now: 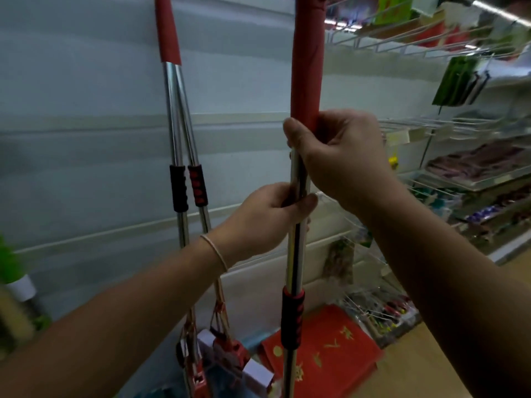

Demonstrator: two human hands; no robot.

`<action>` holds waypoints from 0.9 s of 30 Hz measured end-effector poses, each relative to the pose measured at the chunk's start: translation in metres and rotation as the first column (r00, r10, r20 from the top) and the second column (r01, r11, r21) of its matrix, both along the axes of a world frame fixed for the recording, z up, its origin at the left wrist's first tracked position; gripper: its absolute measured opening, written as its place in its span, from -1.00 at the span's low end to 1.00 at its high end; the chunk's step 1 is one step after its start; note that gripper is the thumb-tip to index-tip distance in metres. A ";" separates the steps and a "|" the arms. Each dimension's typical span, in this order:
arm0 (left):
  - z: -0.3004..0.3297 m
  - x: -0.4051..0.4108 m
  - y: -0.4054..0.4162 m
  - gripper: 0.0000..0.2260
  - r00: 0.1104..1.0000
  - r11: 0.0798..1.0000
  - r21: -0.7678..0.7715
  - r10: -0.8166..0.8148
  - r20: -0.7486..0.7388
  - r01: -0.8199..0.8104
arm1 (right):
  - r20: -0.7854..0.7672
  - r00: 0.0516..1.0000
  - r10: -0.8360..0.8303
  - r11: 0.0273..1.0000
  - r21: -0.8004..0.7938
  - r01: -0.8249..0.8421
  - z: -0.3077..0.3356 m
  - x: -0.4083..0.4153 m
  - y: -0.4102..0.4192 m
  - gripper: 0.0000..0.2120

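A long mop pole [294,259] stands upright in the middle, shiny metal with a red sleeve [307,67] on its upper part and a black-and-red grip collar [291,323] lower down. My right hand [342,159] grips the pole at the lower end of the red sleeve. My left hand [264,216] holds the bare metal shaft just below it, thumb across the front. A thin band circles my left wrist.
Two similar poles [184,133] with red tops lean against the pale wall panel [86,139] at left. White wire shelves [448,133] with packaged goods fill the right side. Red mats [333,357] and boxes lie on the floor below.
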State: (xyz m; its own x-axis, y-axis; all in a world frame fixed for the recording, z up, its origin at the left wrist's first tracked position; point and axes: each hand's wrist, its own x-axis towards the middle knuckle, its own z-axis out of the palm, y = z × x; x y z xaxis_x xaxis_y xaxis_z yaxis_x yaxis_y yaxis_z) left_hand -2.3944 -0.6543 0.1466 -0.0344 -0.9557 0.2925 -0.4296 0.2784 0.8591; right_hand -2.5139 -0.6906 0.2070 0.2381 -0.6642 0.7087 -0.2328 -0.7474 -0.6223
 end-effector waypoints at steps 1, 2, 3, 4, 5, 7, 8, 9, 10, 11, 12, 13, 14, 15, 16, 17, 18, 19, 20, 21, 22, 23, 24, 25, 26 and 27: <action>-0.001 0.002 0.001 -0.72 1.000 1.000 0.018 0.003 -0.025 -0.002 | 0.000 1.000 0.012 1.000 0.004 -0.012 0.000 0.004 0.000 -0.68; -0.002 0.004 0.002 -0.76 0.999 0.999 0.035 0.008 -0.043 -0.006 | 0.000 1.000 0.024 1.000 0.008 -0.024 -0.001 0.008 -0.001 -0.69; -0.002 0.006 0.003 -0.78 0.998 0.999 0.050 0.015 -0.054 -0.012 | -0.001 0.999 0.040 0.999 0.011 -0.040 -0.001 0.011 -0.003 -0.69; -0.001 0.007 0.005 -0.81 0.998 0.998 0.060 0.025 -0.060 -0.021 | -0.002 0.998 0.060 0.998 0.014 -0.060 -0.001 0.014 -0.004 -0.70; 0.000 0.007 0.006 -0.83 0.997 0.997 0.067 0.043 -0.061 -0.039 | -0.002 0.997 0.081 0.997 0.014 -0.081 -0.001 0.017 -0.005 -0.70; 0.002 0.008 0.010 -0.83 0.994 0.992 0.085 0.100 -0.050 -0.096 | -0.003 0.992 0.124 0.992 0.008 -0.124 -0.001 0.021 -0.008 -0.71; 0.003 0.009 0.011 -0.81 0.990 0.987 0.100 0.132 -0.052 -0.126 | -0.002 0.989 0.146 0.989 0.005 -0.146 -0.001 0.022 -0.009 -0.70; 0.004 0.010 0.012 -0.78 0.985 0.982 0.112 0.162 -0.060 -0.154 | -0.001 0.986 0.169 0.986 0.005 -0.169 -0.001 0.024 -0.009 -0.71; 0.004 0.009 0.014 -0.75 0.980 0.977 0.118 0.186 -0.067 -0.178 | -0.005 0.982 0.191 0.982 0.004 -0.190 0.000 0.025 -0.010 -0.71; 0.005 0.009 0.016 -0.74 0.975 0.972 0.119 0.210 -0.068 -0.201 | -0.014 0.977 0.211 0.977 -0.002 -0.211 0.000 0.026 -0.010 -0.70; 0.004 0.008 0.017 -0.74 0.971 0.968 0.114 0.232 -0.064 -0.223 | -0.025 0.973 0.228 0.973 -0.014 -0.228 0.000 0.026 -0.011 -0.68; 0.003 0.007 0.019 -0.76 0.966 0.964 0.109 0.251 -0.059 -0.243 | -0.032 0.970 0.242 0.970 -0.028 -0.243 -0.001 0.026 -0.012 -0.66; 0.002 0.005 0.020 -0.80 0.961 0.959 0.103 0.270 -0.054 -0.264 | -0.034 0.967 0.254 0.966 -0.039 -0.256 -0.002 0.026 -0.014 -0.64; 0.001 0.003 0.021 -0.84 0.954 0.952 0.100 0.295 -0.049 -0.289 | -0.034 0.963 0.267 0.962 -0.042 -0.268 -0.004 0.026 -0.015 -0.62; -0.001 0.001 0.023 -0.87 0.945 0.942 0.100 0.324 -0.042 -0.319 | -0.033 0.959 0.281 0.958 -0.041 -0.282 -0.006 0.027 -0.016 -0.61; -0.003 -0.001 0.024 -0.88 0.935 0.933 0.101 0.352 -0.037 -0.347 | -0.030 0.954 0.297 0.954 -0.037 -0.298 -0.009 0.026 -0.017 -0.61; -0.006 -0.004 0.026 -0.88 0.927 0.924 0.101 0.373 -0.036 -0.368 | -0.025 0.950 0.312 0.949 -0.032 -0.312 -0.012 0.026 -0.017 -0.61; -0.008 -0.006 0.028 -0.89 0.921 0.919 0.099 0.388 -0.040 -0.383 | -0.018 0.946 0.325 0.945 -0.023 -0.325 -0.015 0.026 -0.018 -0.60; -0.011 -0.008 0.029 -0.89 0.915 0.913 0.099 0.401 -0.041 -0.396 | -0.011 0.941 0.337 0.941 -0.011 -0.337 -0.017 0.025 -0.018 -0.60; -0.012 -0.009 0.030 -0.88 0.910 0.907 0.099 0.414 -0.038 -0.409 | -0.006 0.937 0.349 0.937 0.000 -0.349 -0.019 0.025 -0.018 -0.60; -0.013 -0.011 0.030 -0.87 0.905 0.903 0.099 0.424 -0.033 -0.419 | -0.003 0.933 0.359 0.933 0.008 -0.359 -0.020 0.024 -0.019 -0.60; -0.013 -0.012 0.030 -0.87 0.902 0.900 0.099 0.430 -0.030 -0.425 | 0.001 0.930 0.368 0.930 0.013 -0.368 -0.020 0.024 -0.019 -0.60; -0.012 -0.013 0.030 -0.86 0.900 0.897 0.098 0.435 -0.027 -0.431 | 0.004 0.927 0.375 0.927 0.014 -0.375 -0.019 0.023 -0.019 -0.61; -0.011 -0.014 0.029 -0.86 0.897 0.894 0.095 0.442 -0.021 -0.438 | 0.008 0.924 0.382 0.924 0.012 -0.382 -0.018 0.023 -0.018 -0.63; -0.010 -0.015 0.029 -0.86 0.894 0.890 0.091 0.449 -0.010 -0.446 | 0.012 0.921 0.389 0.921 0.005 -0.389 -0.017 0.023 -0.018 -0.64; -0.007 -0.016 0.029 -0.86 0.891 0.888 0.086 0.454 0.002 -0.452 | 0.015 0.919 0.393 0.919 -0.004 -0.393 -0.016 0.022 -0.019 -0.65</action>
State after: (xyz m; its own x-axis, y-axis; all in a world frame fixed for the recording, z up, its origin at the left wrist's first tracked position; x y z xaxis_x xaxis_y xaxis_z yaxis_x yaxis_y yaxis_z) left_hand -2.4105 -0.6257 0.1392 0.4125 -0.8866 0.2094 -0.4767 -0.0142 0.8789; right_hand -2.4916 -0.7096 0.1913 0.4689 -0.5188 0.7148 0.0895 -0.7772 -0.6228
